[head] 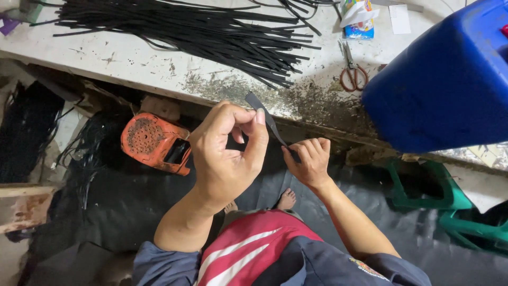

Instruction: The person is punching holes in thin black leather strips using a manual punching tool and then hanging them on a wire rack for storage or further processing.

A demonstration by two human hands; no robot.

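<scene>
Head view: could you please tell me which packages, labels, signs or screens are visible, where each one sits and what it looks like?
Small packet: far edge of the workbench, above the scissors; blue and yellow with a crumpled white top.
White paper slip: just right of the packet; small upright rectangle.
Embroidered badge: on the person's dark sleeve, bottom right; small, red and yellow.
No signs or screens.

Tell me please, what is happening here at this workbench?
A person holds one black rubber strip between both hands. The left hand pinches its upper end, and the right hand grips its lower end, so the strip runs slanted between them. On the worn white workbench lies a pile of black strips, with scissors beside a blue plastic container. An orange device sits on the floor below.
</scene>
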